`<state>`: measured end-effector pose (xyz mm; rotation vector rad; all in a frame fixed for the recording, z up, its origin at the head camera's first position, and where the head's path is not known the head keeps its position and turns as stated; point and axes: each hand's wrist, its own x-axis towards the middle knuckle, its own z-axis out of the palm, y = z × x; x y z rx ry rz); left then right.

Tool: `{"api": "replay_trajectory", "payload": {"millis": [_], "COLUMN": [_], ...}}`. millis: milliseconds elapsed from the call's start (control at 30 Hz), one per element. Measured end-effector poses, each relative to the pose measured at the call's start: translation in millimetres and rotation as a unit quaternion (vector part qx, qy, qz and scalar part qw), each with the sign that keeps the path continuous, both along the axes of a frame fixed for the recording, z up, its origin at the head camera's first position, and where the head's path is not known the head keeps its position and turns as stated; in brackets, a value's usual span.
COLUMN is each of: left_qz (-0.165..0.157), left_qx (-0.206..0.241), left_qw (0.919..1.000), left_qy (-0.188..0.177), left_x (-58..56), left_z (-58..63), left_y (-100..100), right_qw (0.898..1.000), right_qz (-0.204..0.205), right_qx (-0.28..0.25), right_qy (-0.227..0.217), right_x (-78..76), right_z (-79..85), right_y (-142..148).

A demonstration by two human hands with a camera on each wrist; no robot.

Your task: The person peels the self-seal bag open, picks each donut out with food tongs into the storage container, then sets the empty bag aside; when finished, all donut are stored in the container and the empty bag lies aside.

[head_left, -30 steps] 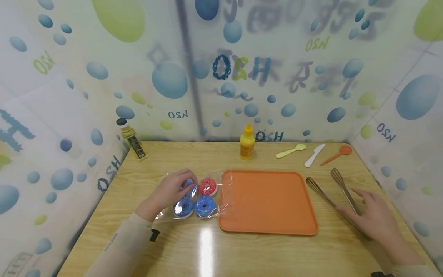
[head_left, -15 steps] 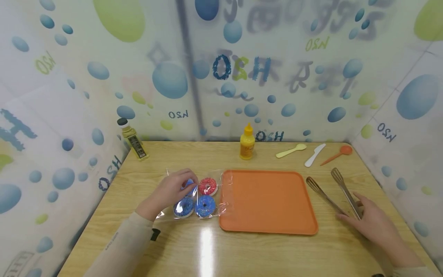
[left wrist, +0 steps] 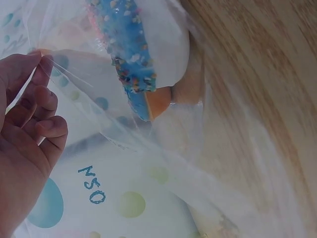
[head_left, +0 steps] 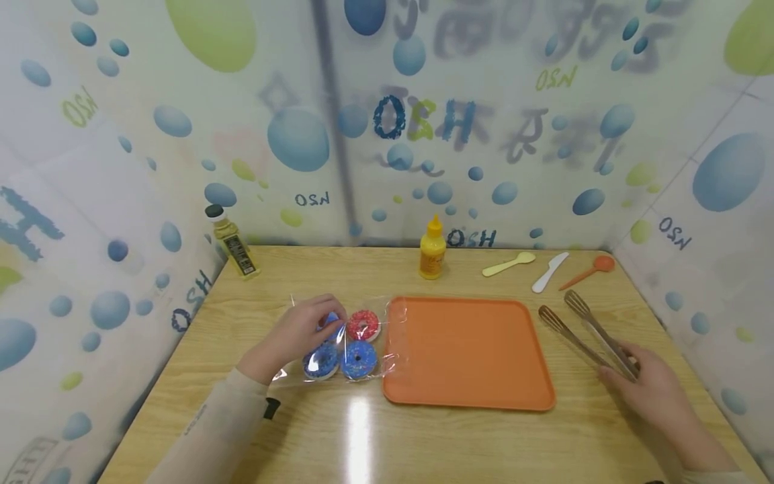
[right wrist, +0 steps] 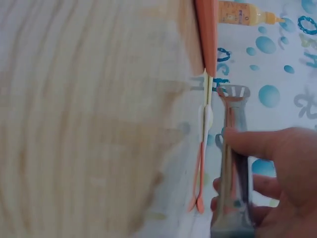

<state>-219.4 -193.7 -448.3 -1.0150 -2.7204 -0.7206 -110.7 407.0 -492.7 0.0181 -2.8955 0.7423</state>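
A clear plastic bag [head_left: 342,370] lies on the table with several toy donuts in it: one red donut [head_left: 364,326], the others blue, such as the blue donut [head_left: 359,359]. My left hand [head_left: 296,337] pinches the bag's film between thumb and forefinger; the left wrist view shows the film [left wrist: 74,74] pulled taut from the fingertips. On the right, my right hand [head_left: 654,390] grips metal tongs [head_left: 605,338] around their middle, thumb on one arm and fingers on the other. The tongs' slotted ends stand apart and hold nothing.
An orange tray [head_left: 468,396] lies between the hands, its left edge under the bag. Behind it are a yellow squeeze bottle [head_left: 432,259], a yellow spoon [head_left: 508,264], a white knife [head_left: 550,272] and an orange spoon [head_left: 589,271]. An oil bottle [head_left: 234,247] stands at back left.
My right hand has closed around the tongs, and their ends have come nearer each other and shifted a little. The left hand and the bag have stayed put.
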Motion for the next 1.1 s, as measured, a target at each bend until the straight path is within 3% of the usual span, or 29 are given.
{"api": "replay_trajectory", "payload": {"millis": [233,467,633,867,1100], "left_qz": [0.001,0.003,0.005,0.005,0.005], "left_qx": [0.004,-0.009,-0.012,-0.008,-0.004], "left_qw": [1.0,0.9998,0.9998,0.9999,0.9999], "left_qy": [-0.004,-0.015,-0.012,-0.01,-0.014], "left_x": [0.3,-0.6,-2.0,-1.3,-1.1], "left_z": [1.9,0.4,0.7,0.6,3.1], "left_y": [0.0,0.7,1.7,2.4,1.9], "right_qw": [0.997,0.99,0.986,0.987,0.977], "right_qz": [0.014,0.07,0.121,0.149,0.201], "right_qx": [0.014,0.006,0.011,0.018,0.035], "right_qy": [0.08,0.125,0.116,0.055,0.057], "right_x": [-2.2,-13.0,-20.5,-30.1,-43.3], "right_z": [13.6,18.1,18.6,23.2,28.5], "right_y": [-30.8,-74.7,-108.8,-146.7,-175.3]}}
